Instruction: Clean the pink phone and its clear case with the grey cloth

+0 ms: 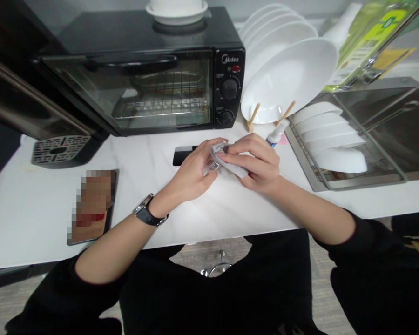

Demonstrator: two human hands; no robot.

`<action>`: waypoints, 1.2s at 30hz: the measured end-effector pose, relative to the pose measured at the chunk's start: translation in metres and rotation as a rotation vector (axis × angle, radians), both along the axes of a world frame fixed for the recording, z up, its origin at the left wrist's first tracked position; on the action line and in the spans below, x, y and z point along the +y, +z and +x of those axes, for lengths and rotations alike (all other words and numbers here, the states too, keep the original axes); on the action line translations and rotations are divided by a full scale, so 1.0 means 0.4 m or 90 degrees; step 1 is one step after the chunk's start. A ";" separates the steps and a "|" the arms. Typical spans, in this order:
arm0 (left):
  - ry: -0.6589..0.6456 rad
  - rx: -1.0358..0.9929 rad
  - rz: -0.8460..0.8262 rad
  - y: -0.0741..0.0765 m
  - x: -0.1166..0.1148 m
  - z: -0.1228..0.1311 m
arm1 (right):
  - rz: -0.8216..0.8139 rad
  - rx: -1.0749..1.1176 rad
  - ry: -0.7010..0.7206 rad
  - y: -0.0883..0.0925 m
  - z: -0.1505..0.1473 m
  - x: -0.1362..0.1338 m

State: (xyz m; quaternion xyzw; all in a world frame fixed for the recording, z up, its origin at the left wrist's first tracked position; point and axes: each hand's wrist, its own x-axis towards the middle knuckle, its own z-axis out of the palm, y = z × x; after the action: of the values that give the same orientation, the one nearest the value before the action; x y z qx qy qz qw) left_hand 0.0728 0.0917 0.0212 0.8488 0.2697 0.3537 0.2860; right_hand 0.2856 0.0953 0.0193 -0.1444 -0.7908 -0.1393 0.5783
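My left hand [195, 172], with a black-strapped watch [150, 211] on its wrist, is closed round a clear, shiny thing [212, 168]. Fingers and cloth hide most of that thing, so its kind does not show. My right hand [256, 160] pinches a pale grey cloth [230, 165] and presses it against the clear thing. Both hands meet just above the white counter [209, 209]. Partly behind my left hand lies a flat black item [181, 156] like a phone. A small white bottle [276, 134] with a blue label stands beyond my right hand.
A black toaster oven [160, 93] stands at the back, with a white saucer [178, 16] on top. White plates [289, 74] lean in a rack beside it. Bowls [338, 158] sit by the sink [398, 125]. At left are a tablet-like slab [94, 204] and a drip tray [61, 149].
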 end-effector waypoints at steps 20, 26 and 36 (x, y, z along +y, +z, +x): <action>-0.001 -0.043 -0.030 0.003 0.005 0.003 | -0.111 0.048 -0.043 -0.027 0.014 0.021; -0.024 -0.007 0.023 0.001 0.008 0.006 | -0.018 0.036 0.027 -0.001 -0.008 -0.013; -0.009 -0.044 -0.070 0.012 0.001 -0.001 | 0.044 -0.031 0.084 -0.011 -0.031 -0.016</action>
State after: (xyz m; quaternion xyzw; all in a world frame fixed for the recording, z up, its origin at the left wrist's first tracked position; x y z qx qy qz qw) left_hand 0.0723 0.0921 0.0258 0.8208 0.2729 0.3656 0.3436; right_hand 0.2731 0.0889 0.0149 -0.0687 -0.8072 -0.1319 0.5713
